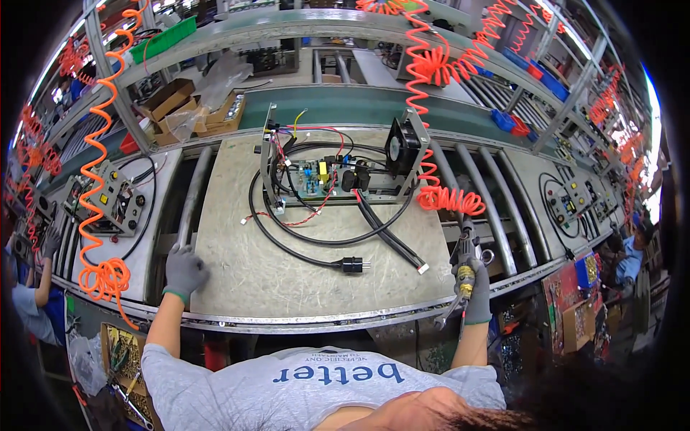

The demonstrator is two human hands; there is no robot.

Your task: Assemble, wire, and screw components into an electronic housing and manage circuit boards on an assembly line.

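In front of me a board (pixel 309 280) lies on the roller conveyor, carrying an open metal chassis (pixel 374 194) with a circuit board (pixel 313 179) and a black fan (pixel 404 149). A black power cord loops out of it to a plug (pixel 352 264) near the board's front. My left hand (pixel 187 273), in a grey glove, is closed over the board's left edge. Beyond the right edge, my gloved right hand (pixel 477 291) is wrapped round an air screwdriver (pixel 466 269) on a coiled orange hose. A wrench (pixel 454 310) shows at the same hand; its grip is partly hidden.
Similar chassis units stand on boards at left (pixel 108 201) and right (pixel 573 201). Orange coiled hoses (pixel 104 151) hang on both sides. Cardboard boxes (pixel 172 108) sit behind. A parts box (pixel 126 359) with tools is at lower left. Co-workers (pixel 632 251) are at both sides.
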